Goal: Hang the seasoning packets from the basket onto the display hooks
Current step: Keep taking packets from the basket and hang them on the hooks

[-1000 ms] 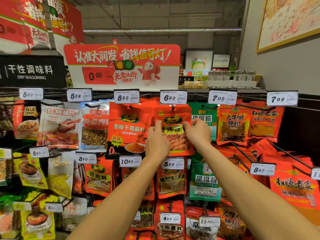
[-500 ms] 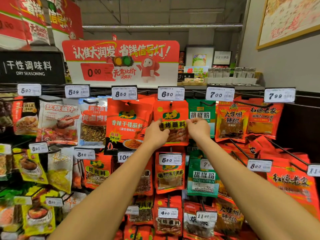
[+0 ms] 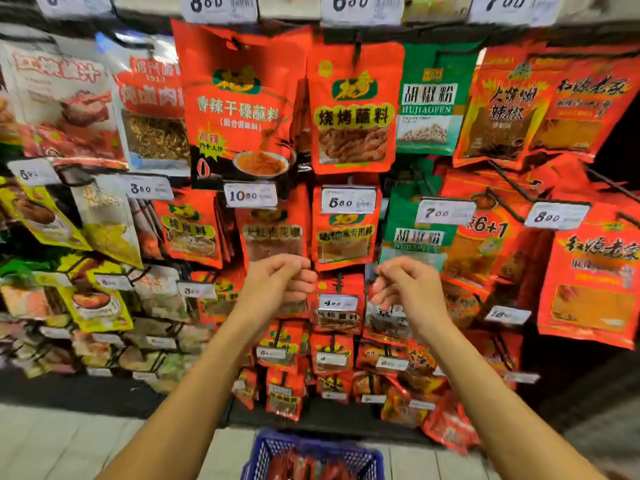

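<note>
Both the left hand [image 3: 277,282] and right hand [image 3: 408,289] hang loosely curled, empty.

Seasoning packets [image 3: 351,109] glossy foil-plastic; basket [image 3: 311,455] blue plastic mesh; price tags [image 3: 348,201] paper.

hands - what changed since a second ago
Both hands let go of the orange barbecue packet and dropped away from it; left hand and right hand now hang loosely curled, holding nothing. The packet stayed on its hook. The blue basket is now in view.

Pale tiled floor [image 3: 69,441]; dark shelf base [image 3: 86,393] above it.
</note>
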A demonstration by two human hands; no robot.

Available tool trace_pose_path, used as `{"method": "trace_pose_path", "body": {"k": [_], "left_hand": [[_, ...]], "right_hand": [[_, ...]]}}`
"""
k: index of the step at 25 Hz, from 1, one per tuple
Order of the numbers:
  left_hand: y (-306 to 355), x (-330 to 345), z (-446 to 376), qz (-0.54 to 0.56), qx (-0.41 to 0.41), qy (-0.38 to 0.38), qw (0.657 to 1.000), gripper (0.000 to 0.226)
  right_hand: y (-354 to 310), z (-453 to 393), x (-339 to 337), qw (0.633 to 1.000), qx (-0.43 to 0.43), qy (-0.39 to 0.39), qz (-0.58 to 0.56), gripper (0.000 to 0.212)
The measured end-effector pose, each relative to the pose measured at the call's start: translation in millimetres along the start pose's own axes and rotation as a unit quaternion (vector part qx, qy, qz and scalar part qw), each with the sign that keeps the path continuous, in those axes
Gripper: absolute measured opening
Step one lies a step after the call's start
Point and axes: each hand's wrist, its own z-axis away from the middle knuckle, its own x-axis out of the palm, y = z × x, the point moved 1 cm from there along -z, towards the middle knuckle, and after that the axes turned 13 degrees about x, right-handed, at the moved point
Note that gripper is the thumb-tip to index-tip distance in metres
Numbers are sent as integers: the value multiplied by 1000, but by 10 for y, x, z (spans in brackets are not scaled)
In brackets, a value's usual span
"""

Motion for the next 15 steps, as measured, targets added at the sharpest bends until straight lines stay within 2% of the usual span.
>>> {"method": "trace_pose_path", "body": {"k": [3,6,11,14,15], "left_hand": [[-950,-76,381,9,-144,16,989,22],[-1914,-202,864,4,-278,61,959,23],[-3764,-426,1841,-41,-478,94,872,22],[-4892,-578,2222,-44,-541,102,834,23],[-5187,-651,2316,-56,-547,93,830,20]], "right_hand": [[1015,-4,38,992,122,-4,27,28],[2096,44,50,970,240,12,40,26],[4540,398,84,889,425,48,162,27],[5917,560,126,846,488,42,211,29],[6276,575,146,832,505,38,226,31]]}}
